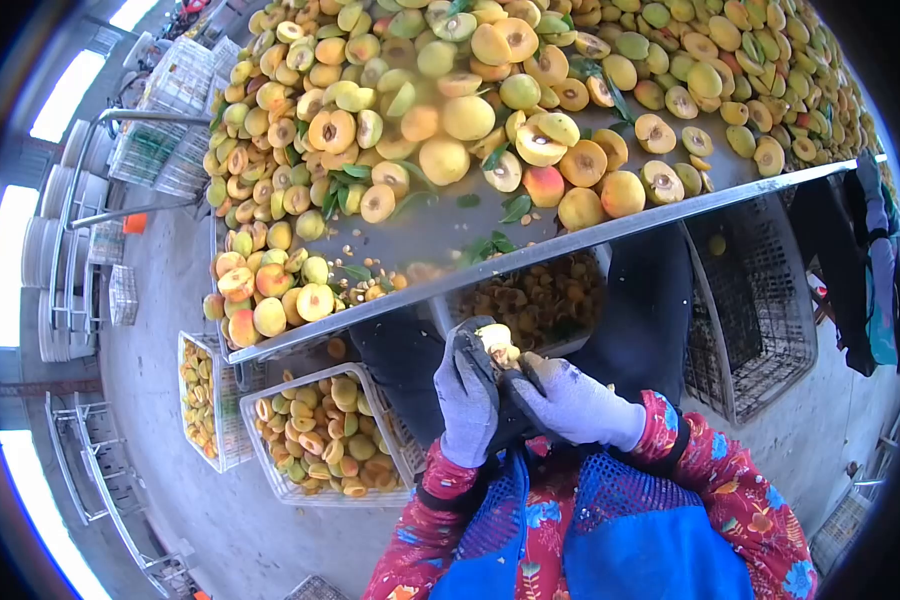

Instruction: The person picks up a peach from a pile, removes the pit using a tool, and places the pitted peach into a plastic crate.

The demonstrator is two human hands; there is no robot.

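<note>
While halved fruit (331, 131) lies heaped across a metal table (385, 238), a gloved left hand (465, 395), fingers bent, grasps a cut fruit (496, 342) near the table's edge; the gloved right hand (575, 402) slants inward beside it, its grip unclear

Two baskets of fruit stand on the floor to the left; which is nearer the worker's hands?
The wider-looking basket, between the left hand and the other basket, which looks narrower and stands farther left.
</note>
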